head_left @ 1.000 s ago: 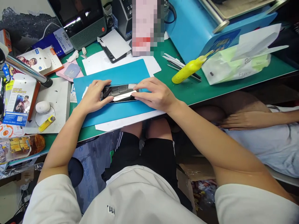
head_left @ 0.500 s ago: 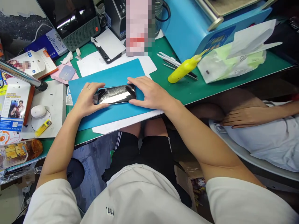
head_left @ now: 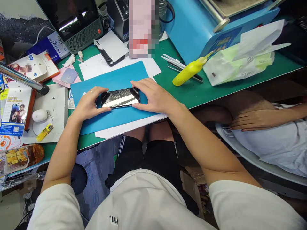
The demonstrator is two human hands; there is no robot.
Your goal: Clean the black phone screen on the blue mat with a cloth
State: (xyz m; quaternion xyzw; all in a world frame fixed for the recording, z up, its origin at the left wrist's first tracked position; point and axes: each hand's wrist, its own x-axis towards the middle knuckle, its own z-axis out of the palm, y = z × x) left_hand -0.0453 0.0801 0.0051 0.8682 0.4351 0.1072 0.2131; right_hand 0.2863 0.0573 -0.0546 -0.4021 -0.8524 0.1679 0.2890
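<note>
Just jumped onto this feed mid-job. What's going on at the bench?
A person is holding a phone by its two ends, left hand at one and right hand at the other, thumbs along the near edge. Its glossy screen faces up, reflecting light, over a blue mat on the green bench. I can't tell whether it touches the mat. A yellow squeeze bulb lies beyond the right hand; another person's hand is at the right.

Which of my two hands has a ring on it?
Your left hand, at the left end of the phone: a ring shows on one finger, while none shows on your right hand.
</note>
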